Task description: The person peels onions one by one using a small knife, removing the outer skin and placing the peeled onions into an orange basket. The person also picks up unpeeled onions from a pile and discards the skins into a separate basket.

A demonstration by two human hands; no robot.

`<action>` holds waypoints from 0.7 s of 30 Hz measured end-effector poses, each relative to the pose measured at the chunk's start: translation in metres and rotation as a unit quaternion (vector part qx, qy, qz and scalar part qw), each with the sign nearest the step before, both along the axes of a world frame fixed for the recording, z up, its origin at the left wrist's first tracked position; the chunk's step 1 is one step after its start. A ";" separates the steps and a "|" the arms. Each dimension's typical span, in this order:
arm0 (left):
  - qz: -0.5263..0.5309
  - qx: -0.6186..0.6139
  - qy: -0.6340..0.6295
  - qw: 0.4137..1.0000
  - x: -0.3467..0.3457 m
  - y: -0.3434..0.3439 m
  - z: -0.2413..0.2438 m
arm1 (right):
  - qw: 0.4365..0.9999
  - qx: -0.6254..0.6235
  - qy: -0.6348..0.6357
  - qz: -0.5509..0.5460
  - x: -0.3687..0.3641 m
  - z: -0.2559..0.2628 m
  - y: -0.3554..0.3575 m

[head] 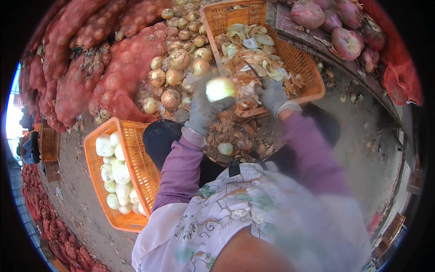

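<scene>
My left hand point(207, 108), in a grey glove, holds a peeled onion point(221, 89) whose top looks pale and bright. To its right, over the near edge of an orange plastic crate point(314, 91), my gloved right hand point(272, 95) is closed round the handle of a knife point(253, 69); its blade points up over onion skins point(265, 64) in the crate. Unpeeled yellow onions point(175, 76) lie heaped just beyond my left hand. A second orange crate point(117, 173) at the left holds several peeled white onions point(120, 171). One pale onion point(225, 148) lies on the ground between my legs.
Red mesh sacks of onions point(119, 68) are piled at the upper left. A wooden board point(306, 37) with red onions point(307, 14) stands at the upper right. Loose skins point(238, 136) cover the ground before me. Another person point(30, 148) is at the far left edge.
</scene>
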State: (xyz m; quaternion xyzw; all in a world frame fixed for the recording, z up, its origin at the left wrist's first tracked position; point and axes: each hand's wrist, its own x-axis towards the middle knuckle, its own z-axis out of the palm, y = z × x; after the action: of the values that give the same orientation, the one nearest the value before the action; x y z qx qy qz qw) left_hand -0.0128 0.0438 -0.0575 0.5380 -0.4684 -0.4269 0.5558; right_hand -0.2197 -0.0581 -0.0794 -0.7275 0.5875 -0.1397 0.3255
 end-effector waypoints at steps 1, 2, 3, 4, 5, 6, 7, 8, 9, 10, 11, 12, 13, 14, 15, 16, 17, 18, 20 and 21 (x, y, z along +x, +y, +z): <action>0.010 0.008 0.028 1.000 0.002 0.001 -0.001 | 0.999 -0.026 0.047 -0.004 -0.006 -0.002 -0.004; 0.019 0.015 0.056 0.998 0.003 0.002 -0.005 | 0.995 0.050 -0.058 -0.059 -0.015 -0.003 -0.006; 0.027 0.023 0.083 0.996 0.005 0.003 -0.007 | 0.972 0.125 -0.163 -0.113 -0.021 0.006 -0.005; 0.033 0.015 0.111 0.993 0.004 0.004 -0.003 | 0.928 0.201 -0.265 -0.165 -0.023 0.013 -0.001; 0.038 0.007 0.139 0.989 0.001 0.006 0.003 | 0.904 0.191 -0.341 -0.173 -0.019 0.019 0.008; 0.040 -0.001 0.174 0.984 -0.005 0.006 0.004 | 0.875 0.176 -0.410 -0.185 -0.015 0.027 0.025; 0.050 0.006 0.155 0.987 -0.007 0.007 0.002 | 0.840 0.165 -0.480 -0.191 -0.010 0.034 0.043; 0.056 0.010 0.138 0.989 -0.009 0.005 0.001 | 0.863 0.187 -0.447 -0.141 -0.008 0.047 0.060; 0.060 0.011 0.121 0.991 -0.011 0.001 0.001 | 0.883 0.205 -0.413 -0.091 -0.006 0.057 0.074; 0.049 0.015 0.133 0.990 -0.012 -0.002 0.002 | 0.901 0.199 -0.380 -0.067 -0.005 0.054 0.084; 0.038 0.020 0.144 0.989 -0.014 -0.004 0.005 | 0.917 0.193 -0.347 -0.043 -0.003 0.046 0.093; 0.031 0.026 0.155 0.987 -0.014 -0.004 0.006 | 0.931 0.189 -0.312 -0.017 0.003 0.046 0.099; 0.027 0.025 0.153 0.988 -0.014 -0.005 0.007 | 0.942 0.179 -0.283 -0.009 0.007 0.050 0.103; 0.024 0.025 0.151 0.988 -0.015 -0.005 0.008 | 0.952 0.168 -0.254 0.000 0.009 0.059 0.106; 0.021 0.023 0.149 0.988 -0.014 -0.006 0.010 | 0.962 0.157 -0.225 0.010 0.011 0.066 0.106; 0.026 0.030 0.128 0.991 -0.014 -0.006 0.011 | 0.966 0.145 -0.213 0.017 0.012 0.064 0.105; 0.031 0.037 0.107 0.993 -0.013 -0.007 0.012 | 0.970 0.132 -0.201 0.024 0.012 0.060 0.104; 0.037 0.044 0.083 0.995 -0.011 -0.007 0.013 | 0.974 0.120 -0.190 0.032 0.013 0.057 0.102; 0.039 0.034 0.065 0.997 -0.009 -0.006 0.011 | 0.977 0.098 -0.184 0.050 0.014 0.061 0.101; 0.036 0.030 0.059 0.997 -0.008 -0.007 0.009 | 0.978 0.088 -0.179 0.055 0.014 0.061 0.101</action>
State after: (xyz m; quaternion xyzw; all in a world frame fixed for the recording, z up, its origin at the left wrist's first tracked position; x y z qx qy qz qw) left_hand -0.0213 0.0372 -0.0490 0.5449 -0.4021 -0.4514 0.5810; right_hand -0.2060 0.0433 -0.0179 -0.6903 0.4890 -0.1977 0.4952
